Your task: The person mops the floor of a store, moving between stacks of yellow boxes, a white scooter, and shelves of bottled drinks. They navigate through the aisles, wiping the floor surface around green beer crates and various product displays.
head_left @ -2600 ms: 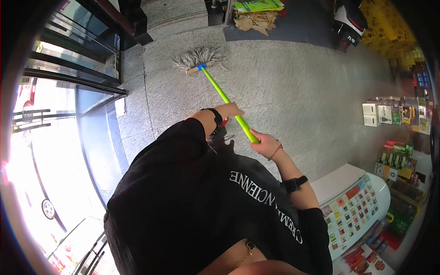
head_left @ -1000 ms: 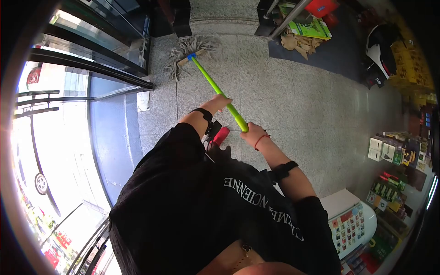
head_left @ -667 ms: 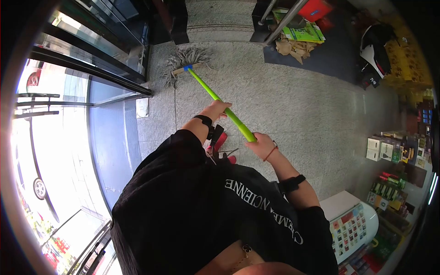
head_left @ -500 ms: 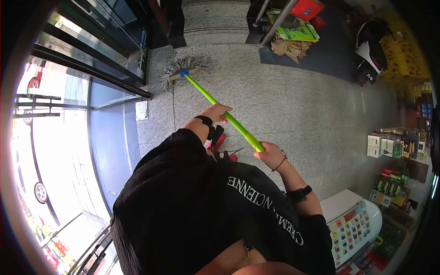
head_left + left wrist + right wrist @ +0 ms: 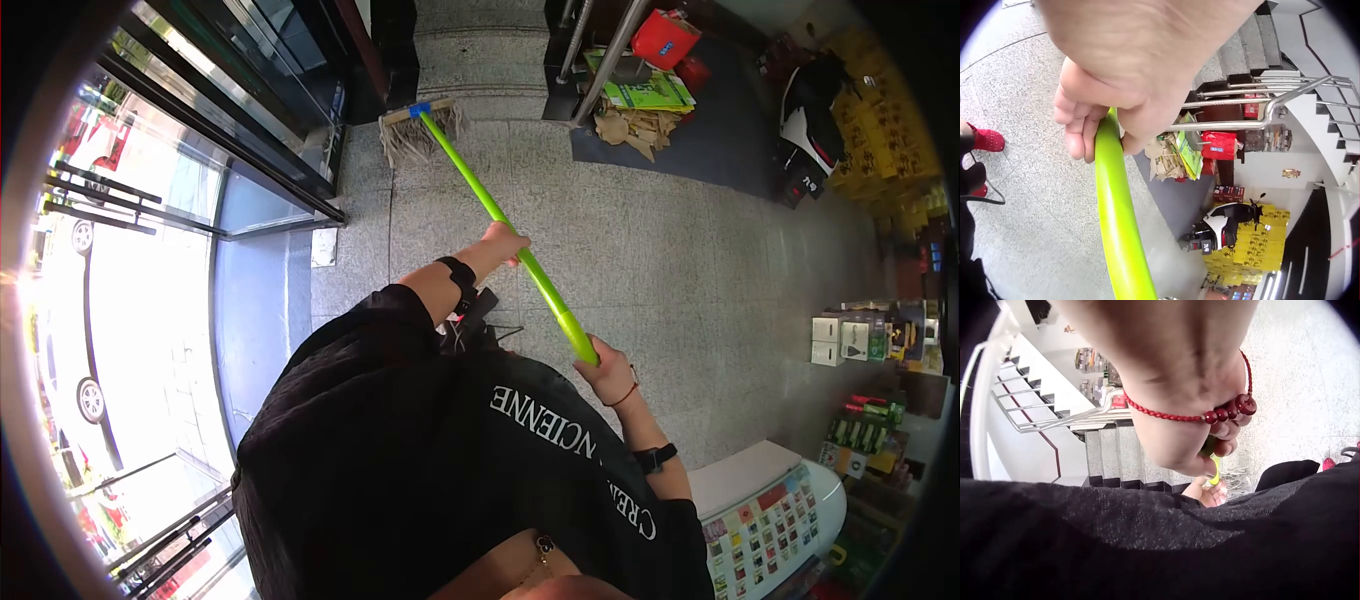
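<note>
A mop with a bright green handle [image 5: 465, 172] runs diagonally across the head view. Its grey string head [image 5: 422, 143] lies on the floor at the upper left, strands towards the person, below a wooden bar with a blue joint [image 5: 420, 110]. Partway down the handle, the left hand [image 5: 504, 243] grips it; in the left wrist view that hand [image 5: 1107, 100] has its fingers curled round the green shaft [image 5: 1120, 212]. At the handle's top end the right hand [image 5: 608, 374] holds on, and in the right wrist view its fingers [image 5: 1225, 434] wrap the handle's end.
Glass doors [image 5: 270, 170] stand at left. Beyond the mop is a step [image 5: 480, 62]. Cardboard and green sheets [image 5: 650, 92] lie by a metal rail, with a scooter [image 5: 808, 130] at upper right. A white display counter [image 5: 735, 480] and shelved boxes stand at lower right.
The mop head has moved away to the step's edge, its strands now trailing towards the person instead of fanning away. The right hand has come down and right; the left hand has shifted slightly right.
</note>
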Demonstrator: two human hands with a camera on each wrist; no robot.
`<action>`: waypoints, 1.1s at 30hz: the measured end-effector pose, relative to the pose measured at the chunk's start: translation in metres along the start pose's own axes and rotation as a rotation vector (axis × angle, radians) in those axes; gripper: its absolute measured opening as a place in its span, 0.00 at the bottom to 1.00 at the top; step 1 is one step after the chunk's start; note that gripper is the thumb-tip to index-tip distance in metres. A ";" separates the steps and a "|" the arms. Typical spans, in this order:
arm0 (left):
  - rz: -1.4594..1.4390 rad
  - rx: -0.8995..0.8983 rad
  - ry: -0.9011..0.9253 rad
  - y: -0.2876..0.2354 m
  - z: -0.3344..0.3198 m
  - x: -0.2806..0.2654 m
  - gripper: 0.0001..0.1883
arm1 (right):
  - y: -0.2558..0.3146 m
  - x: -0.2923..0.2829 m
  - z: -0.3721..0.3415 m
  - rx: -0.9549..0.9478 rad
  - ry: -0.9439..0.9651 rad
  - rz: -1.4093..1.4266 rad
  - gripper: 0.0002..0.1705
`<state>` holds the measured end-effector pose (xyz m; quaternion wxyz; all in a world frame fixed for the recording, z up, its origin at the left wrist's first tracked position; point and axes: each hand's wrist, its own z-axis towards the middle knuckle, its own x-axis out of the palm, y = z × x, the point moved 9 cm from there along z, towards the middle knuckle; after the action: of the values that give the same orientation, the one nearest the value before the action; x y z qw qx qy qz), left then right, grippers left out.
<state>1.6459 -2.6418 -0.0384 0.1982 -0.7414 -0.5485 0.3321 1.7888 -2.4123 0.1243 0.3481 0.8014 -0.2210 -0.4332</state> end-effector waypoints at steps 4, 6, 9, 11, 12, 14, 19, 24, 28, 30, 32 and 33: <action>-0.044 0.122 -0.052 -0.043 0.011 -0.024 0.21 | 0.004 -0.012 0.020 -0.020 -0.060 0.002 0.24; -0.028 0.141 -0.130 -0.058 0.022 -0.040 0.25 | 0.013 -0.014 0.036 -0.033 -0.057 0.108 0.25; -0.009 0.156 -0.090 -0.070 0.052 -0.055 0.32 | 0.022 -0.014 0.068 -0.121 -0.121 0.181 0.25; 0.028 0.139 -0.102 -0.074 0.075 -0.068 0.26 | 0.035 -0.014 0.093 -0.078 -0.086 0.141 0.25; 0.032 0.138 -0.096 -0.077 0.090 -0.076 0.26 | 0.042 -0.012 0.110 -0.038 -0.054 0.099 0.25; 0.140 0.051 0.003 -0.071 0.126 -0.084 0.20 | 0.051 -0.007 0.149 -0.012 -0.039 0.061 0.26; 0.109 -0.046 -0.011 -0.082 0.183 -0.112 0.18 | 0.089 -0.025 0.244 0.058 0.026 -0.175 0.29; -0.023 0.024 -0.077 -0.106 0.205 -0.114 0.24 | 0.090 -0.075 0.275 -0.056 -0.067 -0.122 0.32; -0.185 0.079 -0.114 -0.124 0.176 -0.120 0.33 | 0.114 -0.090 0.266 0.148 0.045 -0.157 0.32; -0.254 0.115 -0.129 -0.130 0.160 -0.122 0.34 | 0.124 -0.091 0.252 0.147 0.041 -0.137 0.33; -0.274 0.103 -0.138 -0.130 0.152 -0.126 0.34 | 0.124 -0.090 0.244 0.149 0.033 -0.117 0.33; -0.264 0.104 -0.128 -0.133 0.155 -0.127 0.34 | 0.126 -0.090 0.244 0.092 -0.006 -0.113 0.33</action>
<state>1.4225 -2.7305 -0.0247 0.2429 -0.6286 -0.6349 0.3778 1.5276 -2.5257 0.1745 0.2853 0.8265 -0.1958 -0.4441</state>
